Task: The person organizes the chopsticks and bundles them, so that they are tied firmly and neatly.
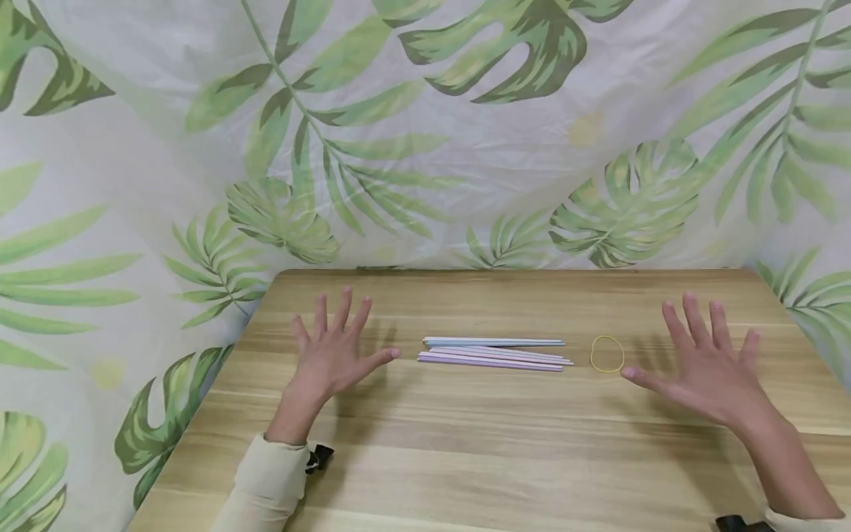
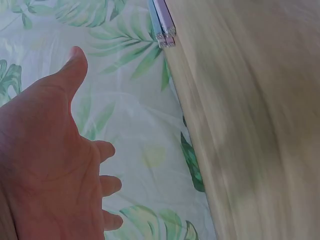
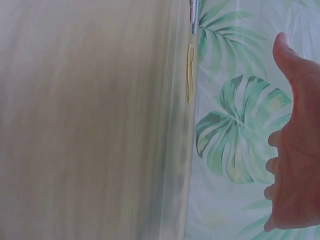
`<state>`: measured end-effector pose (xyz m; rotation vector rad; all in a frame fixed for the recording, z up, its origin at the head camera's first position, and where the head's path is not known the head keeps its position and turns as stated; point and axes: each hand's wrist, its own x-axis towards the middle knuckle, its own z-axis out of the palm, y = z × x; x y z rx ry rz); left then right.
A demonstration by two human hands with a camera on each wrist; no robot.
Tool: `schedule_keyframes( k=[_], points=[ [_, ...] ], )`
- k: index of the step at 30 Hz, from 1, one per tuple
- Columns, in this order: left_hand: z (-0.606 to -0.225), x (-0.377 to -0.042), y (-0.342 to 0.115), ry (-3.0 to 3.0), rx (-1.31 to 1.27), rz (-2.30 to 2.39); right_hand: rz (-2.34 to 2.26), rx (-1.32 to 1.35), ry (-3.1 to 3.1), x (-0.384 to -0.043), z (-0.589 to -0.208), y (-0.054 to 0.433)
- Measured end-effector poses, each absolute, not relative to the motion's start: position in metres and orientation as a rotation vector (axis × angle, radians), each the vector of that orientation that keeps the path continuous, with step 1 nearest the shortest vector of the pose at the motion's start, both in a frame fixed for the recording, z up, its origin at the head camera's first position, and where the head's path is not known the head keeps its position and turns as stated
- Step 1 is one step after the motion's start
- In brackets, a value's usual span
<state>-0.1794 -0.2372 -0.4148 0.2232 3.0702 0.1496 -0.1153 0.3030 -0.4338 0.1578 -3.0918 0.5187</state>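
Several thin straight sticks (image 1: 495, 357) in white, blue, pink and purple lie side by side across the middle of the table. Their ends (image 2: 166, 39) show at the top of the left wrist view. Just right of them a yellow rubber band (image 1: 592, 355) lies in a loose loop; the right wrist view has the same band (image 3: 190, 75) nearly edge-on. My left hand (image 1: 330, 362) is spread above the table to the left of the sticks, holding nothing. To the right of the band, my right hand (image 1: 714, 373) is spread too, its thumb nearest the band.
The wood-grain table (image 1: 465, 451) ends at a back edge against a hanging leaf-print cloth (image 1: 399, 185), which also covers both sides. Dark straps or mounts (image 1: 320, 458) show at the light sleeves.
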Motion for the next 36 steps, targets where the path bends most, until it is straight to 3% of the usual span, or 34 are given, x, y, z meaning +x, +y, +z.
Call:
schedule_keyframes(
  k=[36],
  points=[
    [-0.417, -0.197, -0.148, 2.969, 0.461, 0.314, 0.744, 0.405, -3.058, -0.156, -0.426, 0.227]
  ],
)
